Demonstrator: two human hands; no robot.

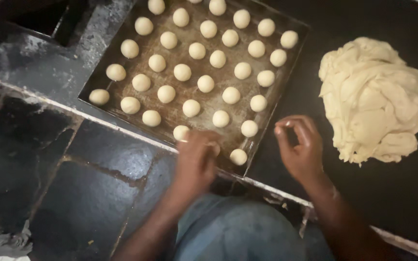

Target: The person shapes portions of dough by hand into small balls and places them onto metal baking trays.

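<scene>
A dark metal baking tray (100, 72) lies on a black counter and carries several rows of small round dough balls (191, 108). My left hand (197, 159) hovers over the tray's near edge, fingers curled down, between one ball (180, 132) and another (238, 156); whether it holds a ball is hidden. My right hand (300, 147) is just right of the tray above the black counter, fingers curled with thumb and forefinger nearly touching, nothing visible in them. A large lump of pale dough (373, 96) sits on the counter further right.
The counter's pale front edge (122, 133) runs diagonally across the view. Below it is a dark tiled floor (73, 193). My blue-clad knee (238, 232) is at the bottom. A recessed opening (44, 19) lies at the top left. Crumpled cloth (1, 244) lies bottom left.
</scene>
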